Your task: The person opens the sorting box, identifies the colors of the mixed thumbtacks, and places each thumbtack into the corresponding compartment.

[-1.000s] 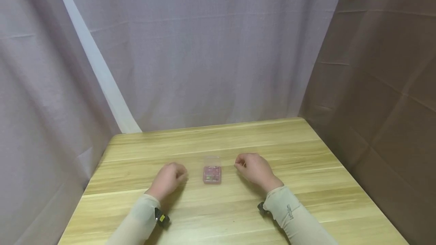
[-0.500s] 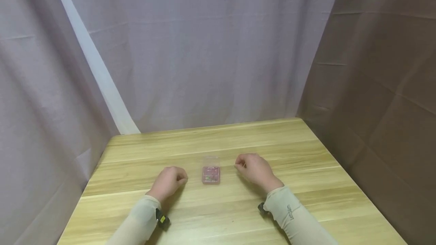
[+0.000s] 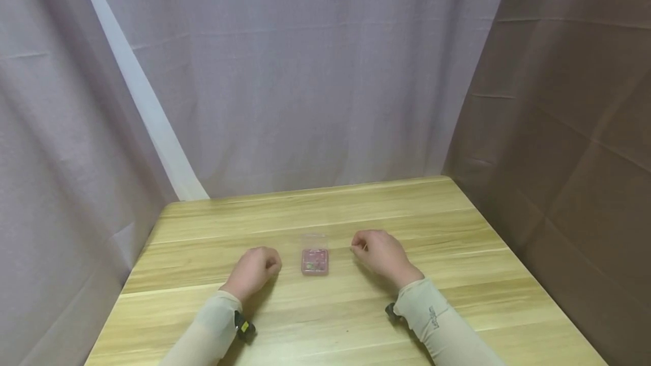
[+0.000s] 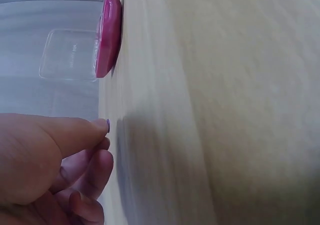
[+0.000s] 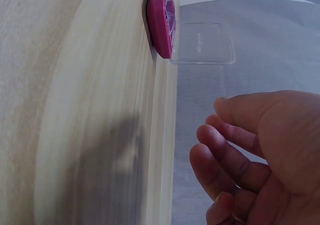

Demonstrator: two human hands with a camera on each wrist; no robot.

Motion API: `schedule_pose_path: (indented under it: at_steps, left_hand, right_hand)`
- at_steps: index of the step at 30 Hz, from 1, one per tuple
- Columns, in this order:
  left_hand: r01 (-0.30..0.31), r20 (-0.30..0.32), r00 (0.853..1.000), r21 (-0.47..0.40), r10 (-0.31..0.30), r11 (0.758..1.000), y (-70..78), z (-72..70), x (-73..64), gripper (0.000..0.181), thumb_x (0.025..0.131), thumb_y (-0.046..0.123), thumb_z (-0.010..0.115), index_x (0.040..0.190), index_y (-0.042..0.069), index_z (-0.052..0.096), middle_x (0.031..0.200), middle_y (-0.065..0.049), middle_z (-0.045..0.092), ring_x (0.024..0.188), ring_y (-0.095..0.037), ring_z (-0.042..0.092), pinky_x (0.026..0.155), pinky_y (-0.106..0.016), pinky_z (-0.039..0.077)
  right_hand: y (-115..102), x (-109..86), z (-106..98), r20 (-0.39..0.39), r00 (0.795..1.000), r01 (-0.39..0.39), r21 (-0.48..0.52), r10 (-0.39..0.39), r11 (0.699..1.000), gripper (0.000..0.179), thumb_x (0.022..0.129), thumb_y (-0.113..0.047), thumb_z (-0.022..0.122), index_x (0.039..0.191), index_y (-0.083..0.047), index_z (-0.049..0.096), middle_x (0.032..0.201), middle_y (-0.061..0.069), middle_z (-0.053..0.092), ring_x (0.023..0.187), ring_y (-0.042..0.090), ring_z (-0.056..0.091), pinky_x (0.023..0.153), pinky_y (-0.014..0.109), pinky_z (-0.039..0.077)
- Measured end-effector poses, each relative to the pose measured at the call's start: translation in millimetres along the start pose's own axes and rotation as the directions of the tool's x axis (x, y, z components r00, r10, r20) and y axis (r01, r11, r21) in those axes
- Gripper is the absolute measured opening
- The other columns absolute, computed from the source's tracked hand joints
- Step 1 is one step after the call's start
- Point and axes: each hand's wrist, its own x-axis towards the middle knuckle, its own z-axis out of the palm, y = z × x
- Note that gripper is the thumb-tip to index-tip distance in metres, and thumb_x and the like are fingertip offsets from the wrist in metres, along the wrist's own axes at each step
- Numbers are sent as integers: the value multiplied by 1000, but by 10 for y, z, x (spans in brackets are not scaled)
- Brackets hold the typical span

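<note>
A small pink compartment box (image 3: 315, 262) stands on the table between the two hands. Its clear lid (image 5: 205, 43) is raised on the far side, and something small and green shows in one compartment. To the left of the box, my left hand (image 3: 254, 270) pinches a tiny purple piece (image 4: 108, 126) between thumb and finger; most of it is hidden by the thumb. My right hand (image 3: 381, 253) hovers to the right of the box. Its fingers are loosely curled, and nothing shows between them in the right wrist view.
The wood-patterned table (image 3: 325, 326) extends around the box and both hands. Behind it hangs a grey curtain (image 3: 325, 83), with a brown curtain (image 3: 574, 129) on the right side.
The left hand has shifted very slightly. The right hand and the box have stayed in place, apart from a small shift of the head view.
</note>
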Motion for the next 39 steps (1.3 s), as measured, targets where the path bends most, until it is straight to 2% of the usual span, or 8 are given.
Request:
schedule_pose_path:
  at_steps: [7,14,18,28,33,39]
  left_hand:
    - [10,1,1000,-12,-10,1000,111,30,83,25,91,-1,76,81,21,72,77,14,63,76,-9,59,79,-36,57]
    - [-20,-12,1000,-12,20,1000,241,124,164,4,98,12,82,95,11,79,93,3,75,92,-20,71,91,-47,61]
    - [-26,-7,1000,-23,26,999,323,162,216,6,101,17,79,99,11,78,96,0,75,94,-23,72,93,-48,60]
    - [-4,29,1000,-13,4,1000,500,203,339,6,103,14,74,100,14,79,95,3,75,91,-20,71,89,-46,62]
    - [-1,48,999,-11,2,1000,531,252,386,8,105,20,75,99,17,80,94,9,76,90,-14,71,90,-43,62]
    - [-3,51,999,-9,4,1000,559,275,412,10,105,20,74,96,18,80,88,12,70,85,-11,66,86,-40,61]
  right_hand:
    - [20,2,-8,0,1000,-4,-5,4,1000,12,100,-29,81,100,-17,79,87,-11,72,76,6,62,75,38,59]
    - [27,-1,-14,4,1000,-12,-5,12,1000,10,100,-28,81,99,-18,78,87,-11,71,76,7,62,74,38,59]
    - [31,-3,-14,3,1000,-23,-3,23,1000,11,99,-28,82,100,-17,79,87,-12,71,76,7,62,74,38,58]
    - [43,-19,-22,-1,999,-34,1,34,999,11,100,-28,81,100,-17,79,85,-12,70,74,7,61,74,37,58]
    - [47,-39,-26,-1,999,-35,4,35,999,6,99,-24,81,100,-19,79,85,-13,70,75,6,61,74,37,58]
    - [61,-62,-30,-10,1000,-24,7,24,1000,5,99,-23,82,99,-19,79,85,-13,70,76,7,62,74,37,58]
